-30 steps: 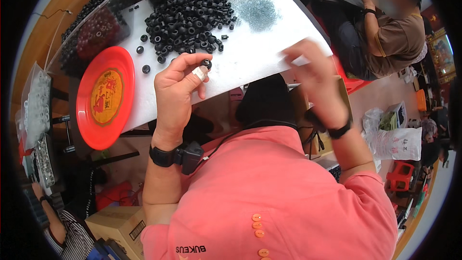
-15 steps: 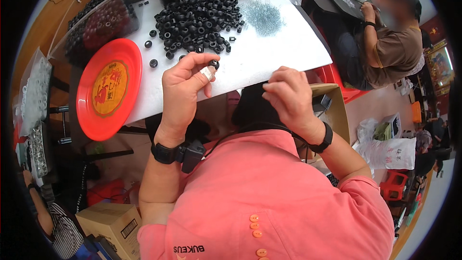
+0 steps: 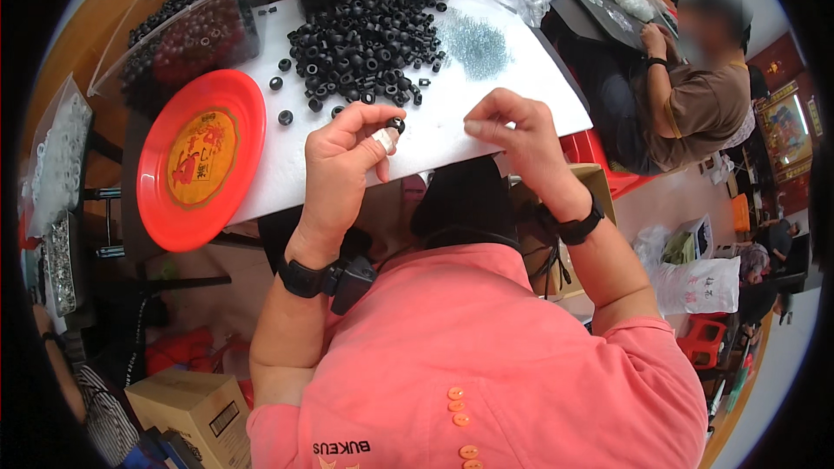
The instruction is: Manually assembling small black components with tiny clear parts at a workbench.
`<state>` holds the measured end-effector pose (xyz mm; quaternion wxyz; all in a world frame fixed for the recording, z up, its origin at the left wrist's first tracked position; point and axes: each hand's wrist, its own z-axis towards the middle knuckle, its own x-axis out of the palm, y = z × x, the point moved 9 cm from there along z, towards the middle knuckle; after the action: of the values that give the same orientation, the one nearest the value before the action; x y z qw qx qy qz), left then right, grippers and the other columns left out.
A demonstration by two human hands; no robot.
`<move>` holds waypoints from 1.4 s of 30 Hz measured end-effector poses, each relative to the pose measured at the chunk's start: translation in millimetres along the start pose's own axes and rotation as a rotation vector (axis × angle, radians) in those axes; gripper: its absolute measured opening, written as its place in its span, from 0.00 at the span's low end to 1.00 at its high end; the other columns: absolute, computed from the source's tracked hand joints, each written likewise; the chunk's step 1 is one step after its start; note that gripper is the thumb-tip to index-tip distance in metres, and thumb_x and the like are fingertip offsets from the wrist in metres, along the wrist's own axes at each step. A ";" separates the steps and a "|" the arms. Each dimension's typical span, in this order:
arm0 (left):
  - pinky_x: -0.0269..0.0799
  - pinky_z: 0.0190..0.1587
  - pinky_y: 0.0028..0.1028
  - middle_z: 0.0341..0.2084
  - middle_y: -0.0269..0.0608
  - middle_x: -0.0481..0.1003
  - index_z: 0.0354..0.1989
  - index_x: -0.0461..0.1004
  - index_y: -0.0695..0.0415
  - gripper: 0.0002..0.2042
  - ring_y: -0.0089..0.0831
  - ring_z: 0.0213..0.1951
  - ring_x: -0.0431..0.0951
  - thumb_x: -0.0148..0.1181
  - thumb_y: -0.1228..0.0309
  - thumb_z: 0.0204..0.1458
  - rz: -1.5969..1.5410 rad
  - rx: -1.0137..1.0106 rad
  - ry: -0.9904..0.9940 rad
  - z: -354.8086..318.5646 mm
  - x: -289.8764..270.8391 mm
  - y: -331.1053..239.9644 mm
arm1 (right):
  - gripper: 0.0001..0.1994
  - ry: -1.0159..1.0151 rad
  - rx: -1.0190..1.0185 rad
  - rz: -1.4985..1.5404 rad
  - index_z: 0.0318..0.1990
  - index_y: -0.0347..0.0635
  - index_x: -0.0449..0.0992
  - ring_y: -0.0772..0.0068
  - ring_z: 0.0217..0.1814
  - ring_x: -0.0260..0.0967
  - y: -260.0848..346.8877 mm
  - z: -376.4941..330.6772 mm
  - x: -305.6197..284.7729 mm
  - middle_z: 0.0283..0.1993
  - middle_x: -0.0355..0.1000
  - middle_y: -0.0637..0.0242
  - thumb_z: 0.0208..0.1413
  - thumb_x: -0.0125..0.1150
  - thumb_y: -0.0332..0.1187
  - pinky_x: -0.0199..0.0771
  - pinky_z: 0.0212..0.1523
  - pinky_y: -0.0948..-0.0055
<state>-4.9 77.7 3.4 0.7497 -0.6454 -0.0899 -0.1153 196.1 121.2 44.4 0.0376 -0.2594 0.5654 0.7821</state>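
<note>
At our fingertips, one black bead (image 3: 396, 124)

Our left hand (image 3: 340, 152) is closed on the bead between thumb and forefinger, other fingers loosely curled; gripping it by the sides apparently leaves its hole uncovered. White wrapping (image 3: 383, 138) covers part of the thumb. At three o'clock, our right hand (image 3: 526, 135) is half curled, thumb near forefinger; we cannot tell whether something tiny sits between them. At twelve lies a heap of black beads (image 3: 365, 52), probably placed for short reach, on the white surface (image 3: 539, 95); at two, a patch of small clear pieces (image 3: 479, 46). At nine, a red plate (image 3: 155, 182) overlaps the surface's edge, its orange label (image 3: 201, 155) lettered. At six, our pink shirt (image 3: 486, 330) shows dark, upside-down lettering (image 3: 341, 447).
</note>
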 end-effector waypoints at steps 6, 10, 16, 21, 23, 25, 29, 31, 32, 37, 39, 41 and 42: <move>0.68 0.29 0.18 0.32 0.34 0.74 0.47 0.78 0.66 0.10 0.17 0.30 0.71 0.57 0.81 0.58 0.004 0.014 0.017 1.7 1.1 0.7 | 0.04 -0.155 -0.254 -0.575 0.33 0.44 0.81 0.58 0.29 0.77 31.2 45.6 5.7 0.28 0.78 0.60 0.53 0.67 0.33 0.73 0.31 0.62; 0.67 0.29 0.18 0.30 0.33 0.73 0.46 0.78 0.65 0.10 0.17 0.28 0.70 0.56 0.81 0.58 0.044 0.007 0.018 0.3 4.7 -3.9 | 0.05 -0.136 -0.373 -0.833 0.36 0.48 0.81 0.53 0.33 0.78 26.2 73.9 20.8 0.31 0.79 0.61 0.52 0.63 0.29 0.74 0.31 0.57; 0.66 0.29 0.18 0.30 0.33 0.73 0.46 0.78 0.65 0.10 0.18 0.26 0.69 0.56 0.81 0.58 0.044 0.013 0.026 -0.5 4.9 -5.0 | 0.10 -0.001 -0.314 -1.032 0.37 0.49 0.82 0.55 0.33 0.79 12.6 88.2 34.6 0.29 0.79 0.59 0.50 0.58 0.26 0.74 0.31 0.57; 0.66 0.27 0.16 0.31 0.32 0.73 0.45 0.79 0.63 0.10 0.15 0.23 0.68 0.56 0.82 0.57 0.014 0.013 0.032 0.2 4.7 -3.7 | 0.08 0.018 -0.335 -1.106 0.37 0.46 0.78 0.52 0.32 0.78 11.4 89.6 38.7 0.27 0.78 0.57 0.50 0.57 0.25 0.73 0.29 0.55; 0.66 0.28 0.18 0.32 0.32 0.72 0.46 0.79 0.65 0.10 0.17 0.26 0.69 0.55 0.81 0.58 0.051 0.025 0.042 0.2 5.0 -5.0 | 0.06 0.045 -0.306 -1.126 0.37 0.45 0.77 0.50 0.33 0.78 12.5 90.5 40.1 0.28 0.78 0.57 0.51 0.58 0.27 0.72 0.31 0.54; 0.66 0.28 0.18 0.32 0.32 0.72 0.46 0.79 0.65 0.10 0.17 0.26 0.69 0.55 0.81 0.58 0.061 0.030 0.044 0.5 5.7 -6.7 | 0.04 0.071 -0.278 -1.146 0.36 0.44 0.76 0.49 0.33 0.77 11.4 90.6 40.3 0.29 0.78 0.56 0.53 0.59 0.28 0.71 0.32 0.52; 0.67 0.28 0.18 0.32 0.32 0.72 0.45 0.79 0.65 0.10 0.17 0.27 0.70 0.55 0.82 0.58 0.055 0.047 0.043 1.2 6.1 -6.4 | 0.06 0.072 -0.293 -1.162 0.35 0.39 0.75 0.48 0.31 0.78 12.5 86.8 37.8 0.27 0.77 0.53 0.50 0.54 0.24 0.72 0.30 0.51; 0.67 0.28 0.18 0.32 0.32 0.72 0.45 0.79 0.65 0.10 0.17 0.27 0.70 0.55 0.82 0.58 0.058 0.044 0.041 1.2 5.8 -6.2 | 0.06 0.083 -0.277 -1.145 0.35 0.38 0.75 0.47 0.31 0.77 10.7 82.4 35.3 0.27 0.77 0.52 0.50 0.54 0.24 0.72 0.30 0.50; 0.67 0.28 0.18 0.32 0.32 0.72 0.45 0.79 0.65 0.10 0.17 0.28 0.70 0.55 0.82 0.58 0.061 0.042 0.039 1.2 5.5 -5.9 | 0.06 0.082 -0.268 -1.115 0.35 0.38 0.76 0.47 0.32 0.77 10.3 79.5 33.9 0.27 0.77 0.52 0.49 0.53 0.24 0.73 0.30 0.51; 0.67 0.28 0.18 0.32 0.33 0.72 0.45 0.79 0.65 0.10 0.17 0.28 0.70 0.55 0.82 0.58 0.074 0.034 0.037 0.6 5.3 -6.6 | 0.05 0.039 -0.363 -1.039 0.31 0.38 0.76 0.47 0.33 0.77 19.1 66.3 32.3 0.30 0.76 0.52 0.49 0.54 0.24 0.73 0.31 0.52; 0.67 0.28 0.18 0.32 0.33 0.72 0.46 0.79 0.65 0.10 0.17 0.28 0.70 0.55 0.82 0.58 0.081 0.029 0.041 1.1 5.4 -6.3 | 0.05 0.044 -0.395 -1.068 0.30 0.38 0.77 0.49 0.33 0.77 23.1 66.6 38.9 0.33 0.75 0.54 0.49 0.54 0.25 0.74 0.31 0.54; 0.68 0.29 0.18 0.33 0.33 0.73 0.47 0.79 0.66 0.11 0.18 0.29 0.71 0.55 0.82 0.58 0.065 0.043 0.040 2.0 5.1 -5.5 | 0.05 0.031 -0.383 -1.070 0.31 0.39 0.78 0.49 0.34 0.77 20.3 68.9 41.7 0.34 0.75 0.56 0.49 0.55 0.24 0.74 0.32 0.54; 0.68 0.29 0.18 0.33 0.33 0.73 0.47 0.79 0.66 0.11 0.18 0.29 0.71 0.55 0.82 0.58 0.073 0.040 0.039 1.9 4.6 -4.3 | 0.05 0.024 -0.374 -1.075 0.31 0.40 0.78 0.49 0.34 0.76 18.7 69.7 42.8 0.35 0.74 0.58 0.48 0.57 0.23 0.74 0.33 0.54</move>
<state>-1.6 78.7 9.1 0.7678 -0.6307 -0.0538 -0.0987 127.2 167.5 57.2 0.3773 -0.5220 0.2063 0.7367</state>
